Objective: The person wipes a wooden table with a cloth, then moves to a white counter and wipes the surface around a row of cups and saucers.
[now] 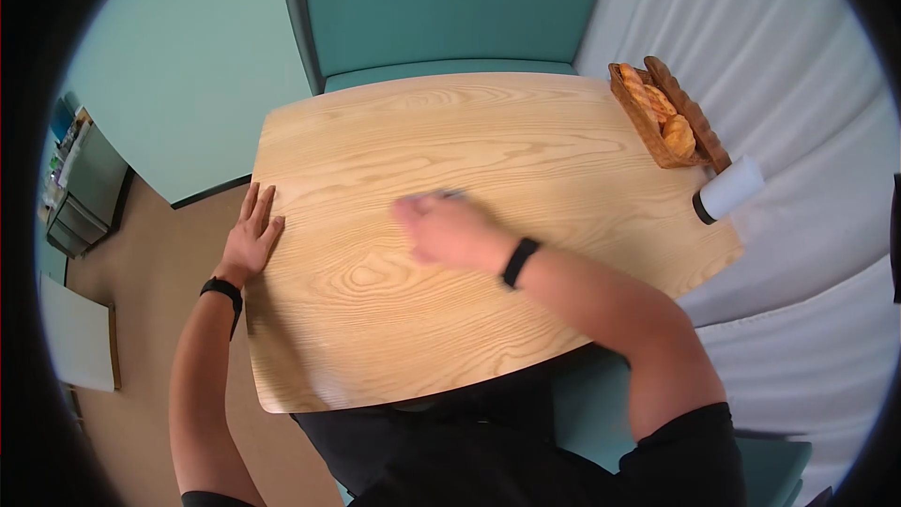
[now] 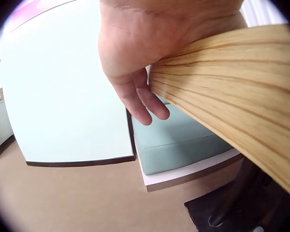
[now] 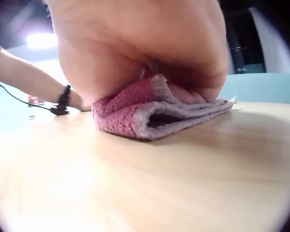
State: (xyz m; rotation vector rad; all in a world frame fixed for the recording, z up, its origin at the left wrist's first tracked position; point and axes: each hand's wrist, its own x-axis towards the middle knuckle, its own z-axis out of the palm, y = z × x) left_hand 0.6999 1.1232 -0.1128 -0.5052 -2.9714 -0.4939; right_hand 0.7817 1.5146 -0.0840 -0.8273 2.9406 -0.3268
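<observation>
My right hand (image 1: pixel 457 230), blurred in the head view, is over the middle of the wooden table (image 1: pixel 450 329). In the right wrist view its fingers curl over a folded cloth (image 3: pixel 123 115), pink on one face and greyish white on the other, which lies flat against the tabletop. From above, the hand hides nearly all of this cloth. My left hand (image 1: pixel 250 242) rests at the table's left edge with its fingers extended. The left wrist view shows the palm (image 2: pixel 145 36) against that edge, two fingers reaching down past it.
A wicker basket (image 1: pixel 648 124) of bread stands at the table's far right corner. Near it, a white cylinder with a black end (image 1: pixel 732 191) lies by the right edge. Beyond the table is a green bench (image 1: pixel 450 14); a white curtain (image 1: pixel 798 131) hangs along the right.
</observation>
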